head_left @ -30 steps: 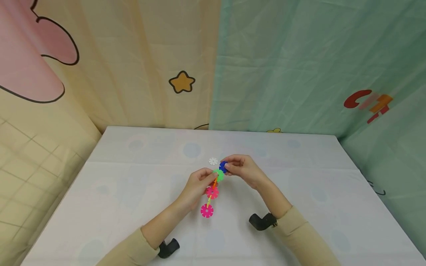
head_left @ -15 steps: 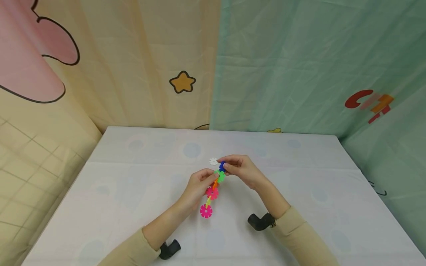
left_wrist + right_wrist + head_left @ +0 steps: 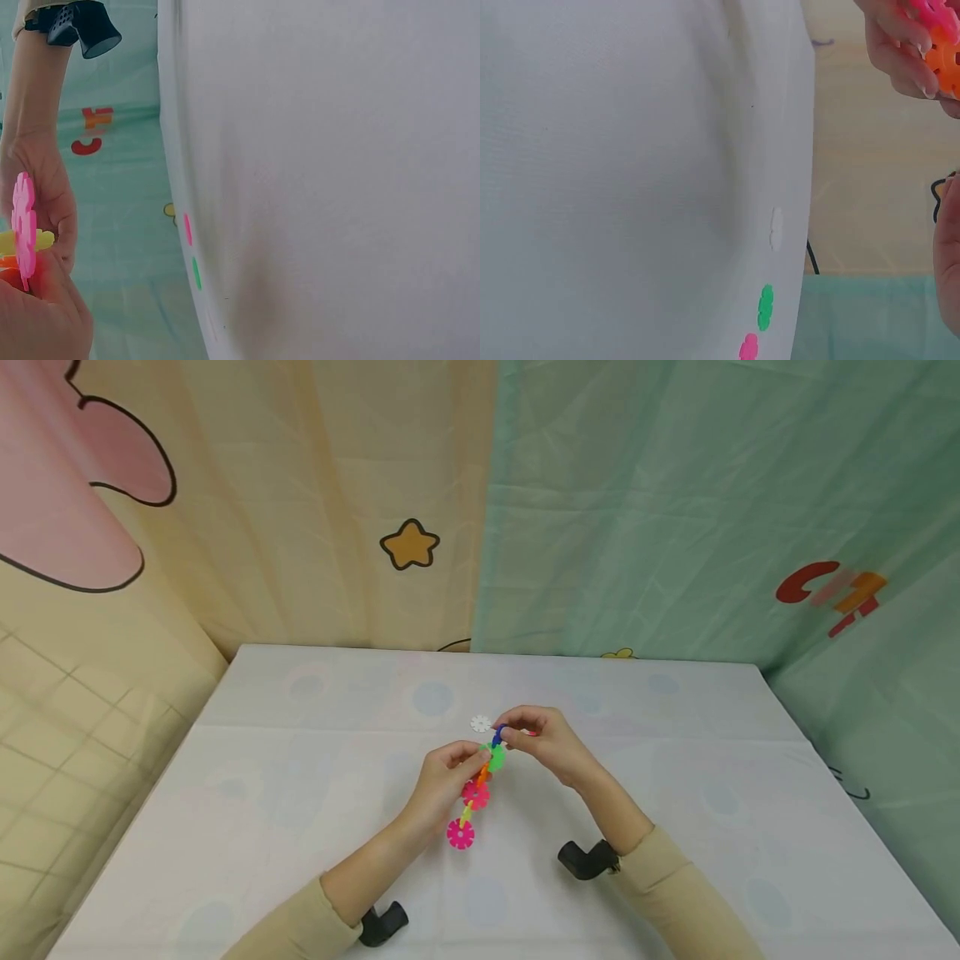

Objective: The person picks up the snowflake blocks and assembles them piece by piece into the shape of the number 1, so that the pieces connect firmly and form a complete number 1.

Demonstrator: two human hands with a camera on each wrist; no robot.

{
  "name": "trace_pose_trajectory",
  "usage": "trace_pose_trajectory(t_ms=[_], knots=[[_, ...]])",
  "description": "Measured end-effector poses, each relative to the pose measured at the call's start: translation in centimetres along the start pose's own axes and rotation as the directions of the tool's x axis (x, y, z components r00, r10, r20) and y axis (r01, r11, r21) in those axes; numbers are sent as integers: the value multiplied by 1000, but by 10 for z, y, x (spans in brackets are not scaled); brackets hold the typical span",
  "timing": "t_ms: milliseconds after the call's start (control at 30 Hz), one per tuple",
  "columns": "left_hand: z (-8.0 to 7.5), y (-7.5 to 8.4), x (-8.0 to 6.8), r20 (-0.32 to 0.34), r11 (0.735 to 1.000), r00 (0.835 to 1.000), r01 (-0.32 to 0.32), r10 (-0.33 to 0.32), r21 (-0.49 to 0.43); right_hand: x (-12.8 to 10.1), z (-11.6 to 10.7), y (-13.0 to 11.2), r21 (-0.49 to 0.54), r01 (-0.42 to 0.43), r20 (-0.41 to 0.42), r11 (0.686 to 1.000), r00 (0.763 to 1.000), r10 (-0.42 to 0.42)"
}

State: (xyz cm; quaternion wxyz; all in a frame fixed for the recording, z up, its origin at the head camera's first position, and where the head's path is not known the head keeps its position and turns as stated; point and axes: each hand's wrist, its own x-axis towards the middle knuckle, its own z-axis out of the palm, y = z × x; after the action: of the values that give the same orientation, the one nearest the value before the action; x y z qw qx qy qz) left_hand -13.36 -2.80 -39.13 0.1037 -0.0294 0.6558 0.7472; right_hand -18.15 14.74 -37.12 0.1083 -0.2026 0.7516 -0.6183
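Both hands are working a chain (image 3: 476,793) of interlocking snowflake discs just above the table (image 3: 675,827). The left hand (image 3: 442,781) is pinching the chain near its upper end, fingers curled round the orange and green discs; the two pink discs are hanging below, the lowest at or near the cloth. The right hand (image 3: 542,742) is pinching a blue disc (image 3: 497,737) between thumb and forefinger against the green disc (image 3: 494,757).

Change over the last second: the blue disc is turning from showing its face to standing edge-on, and it is now sitting closer into the green disc. The chain is shifting slightly left. The hands are otherwise holding position.

Judgement: the blue disc is being slotted crosswise into the green one; whether it is fully seated cannot be told.

A white disc (image 3: 480,723) is lying loose on the table just beyond the hands, untouched.
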Motion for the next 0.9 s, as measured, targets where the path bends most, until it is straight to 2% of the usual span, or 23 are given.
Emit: trace_pose_trajectory(t_ms=[233,433,633,900], knots=[[2,1,-3,-5,999,1000,-29,29,-14,0,0,2,17,32,-41,999,999,-31],[2,3,-5,8,999,1000,-21,21,-39,-1,1,6,49,70,-33,996,997,-69],[2,3,-5,12,999,1000,-20,21,-29,-3,2,7,34,106,-42,994,994,-105],[2,3,-4,-19,999,999,-30,29,-25,-3,5,8,30,89,-68,996,994,-87]])
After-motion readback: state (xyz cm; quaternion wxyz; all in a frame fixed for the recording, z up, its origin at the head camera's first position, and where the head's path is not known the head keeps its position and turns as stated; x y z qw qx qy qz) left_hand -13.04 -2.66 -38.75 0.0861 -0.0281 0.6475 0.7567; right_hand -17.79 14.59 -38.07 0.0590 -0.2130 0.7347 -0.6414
